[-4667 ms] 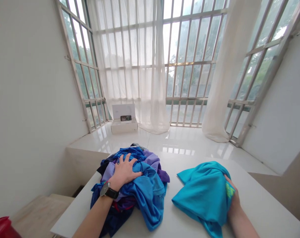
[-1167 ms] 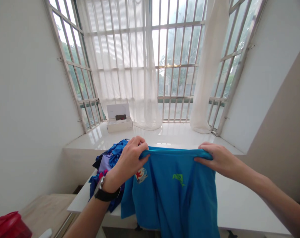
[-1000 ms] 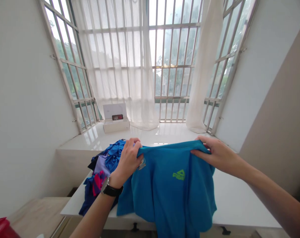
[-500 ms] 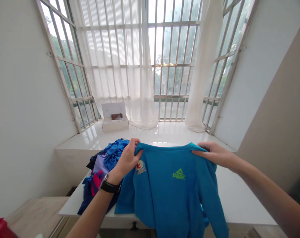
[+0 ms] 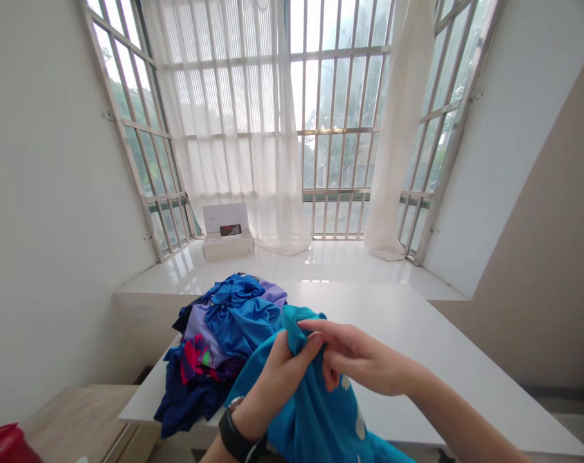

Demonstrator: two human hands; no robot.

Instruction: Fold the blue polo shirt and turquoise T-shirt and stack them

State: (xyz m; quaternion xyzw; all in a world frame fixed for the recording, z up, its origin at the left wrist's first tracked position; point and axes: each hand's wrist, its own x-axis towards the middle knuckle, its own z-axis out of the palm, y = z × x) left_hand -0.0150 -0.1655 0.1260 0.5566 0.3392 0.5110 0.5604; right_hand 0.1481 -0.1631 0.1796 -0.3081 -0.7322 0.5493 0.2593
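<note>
A turquoise long-sleeved shirt (image 5: pixel 306 411) hangs gathered in front of me over the table's near edge, with white print on its right side. My left hand (image 5: pixel 285 370), a dark watch (image 5: pixel 234 431) on its wrist, is closed round the bunched top of the shirt. Against that same bunched part lies my right hand (image 5: pixel 364 357), its index finger and thumb closing on the fabric near the left thumb while its other fingers curl. Left of the shirt, a heap of clothes (image 5: pixel 244 321) in blue, lilac, navy and pink rests on the white table (image 5: pixel 465 386).
An open white box (image 5: pixel 229 244) with a phone (image 5: pixel 231 229) on it stands on the window sill (image 5: pixel 340 260). Sheer curtains (image 5: pixel 234 128) hang before the barred windows. A red object (image 5: pixel 5 444) and a wooden surface (image 5: pixel 74 418) are at the lower left.
The shirt was held spread by both shoulders, its chest logo facing me. Both hands have come together and it is now bunched, with white print showing. More of the clothes heap is visible.
</note>
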